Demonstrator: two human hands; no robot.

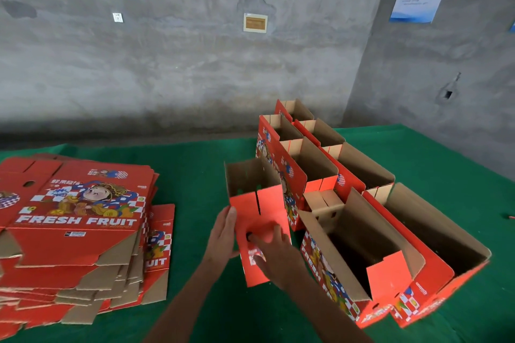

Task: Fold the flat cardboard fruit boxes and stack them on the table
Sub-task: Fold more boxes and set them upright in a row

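A red fruit box stands half folded at the middle of the green table. Its brown inside faces up and a red flap with a finger hole hangs toward me. My left hand lies flat against the flap's left edge. My right hand presses on the flap's face beside the hole, fingers spread. A thick pile of flat red "FRESH FRUIT" boxes lies at the left. Several folded boxes stand open-topped in two rows at the right.
A grey concrete wall with posters rises right behind the table. The nearest folded boxes reach close to my right forearm. A small red scrap lies at the far right edge. Green cloth shows between the flat pile and the box I hold.
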